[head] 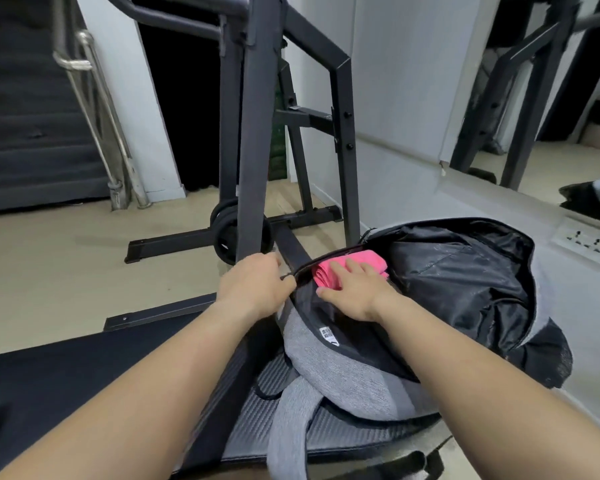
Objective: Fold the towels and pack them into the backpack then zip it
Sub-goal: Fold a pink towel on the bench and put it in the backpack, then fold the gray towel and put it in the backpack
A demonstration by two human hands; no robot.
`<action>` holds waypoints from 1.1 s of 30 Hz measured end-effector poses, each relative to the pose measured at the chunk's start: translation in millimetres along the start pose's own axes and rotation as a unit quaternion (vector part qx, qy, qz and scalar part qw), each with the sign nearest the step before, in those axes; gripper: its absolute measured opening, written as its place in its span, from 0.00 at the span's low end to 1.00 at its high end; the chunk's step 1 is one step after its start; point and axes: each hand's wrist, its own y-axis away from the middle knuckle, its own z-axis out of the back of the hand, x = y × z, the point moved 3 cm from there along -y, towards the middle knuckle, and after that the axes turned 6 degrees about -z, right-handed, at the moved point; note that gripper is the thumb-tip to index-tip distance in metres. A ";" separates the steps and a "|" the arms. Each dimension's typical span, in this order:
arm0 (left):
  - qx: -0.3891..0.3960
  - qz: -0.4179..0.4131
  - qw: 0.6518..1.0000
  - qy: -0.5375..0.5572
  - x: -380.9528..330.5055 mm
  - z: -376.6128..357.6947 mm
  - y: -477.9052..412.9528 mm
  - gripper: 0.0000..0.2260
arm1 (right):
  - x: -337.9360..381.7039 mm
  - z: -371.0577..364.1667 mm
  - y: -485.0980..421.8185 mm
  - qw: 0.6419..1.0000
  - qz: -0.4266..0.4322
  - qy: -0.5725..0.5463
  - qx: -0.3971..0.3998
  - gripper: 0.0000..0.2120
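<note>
Backpack (343, 372) gapes unzipped; pink towel (329, 271) already inside at 12 o'clock, right hand (352, 292) spread flat on it, left hand (257, 285) pinching the rim. Zipping remains.

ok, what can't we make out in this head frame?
- Pink towel: partly covered by the right hand; other towels beneath, unknowable.
- Zipper pull: hidden in the left hand's pinch at the backpack rim.
- Backpack label: too small to read.

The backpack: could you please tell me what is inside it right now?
Inside the open backpack, a folded pink towel lies against the black lining, under the right hand. Anything beneath the towel or hand is hidden.
</note>
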 end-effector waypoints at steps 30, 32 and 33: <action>-0.132 0.343 0.930 -0.014 371.4 93.4 327.4 0.30 | 462.7 -143.1 164.4 0.913 0.400 -0.017 0.078 0.31; -0.136 0.334 0.933 0.016 377.3 92.7 322.9 0.20 | 468.7 -152.4 159.4 0.913 0.398 0.005 0.084 0.31; -0.141 0.326 0.934 0.031 378.3 91.2 320.0 0.14 | 470.2 -156.0 156.4 0.913 0.398 0.013 0.083 0.29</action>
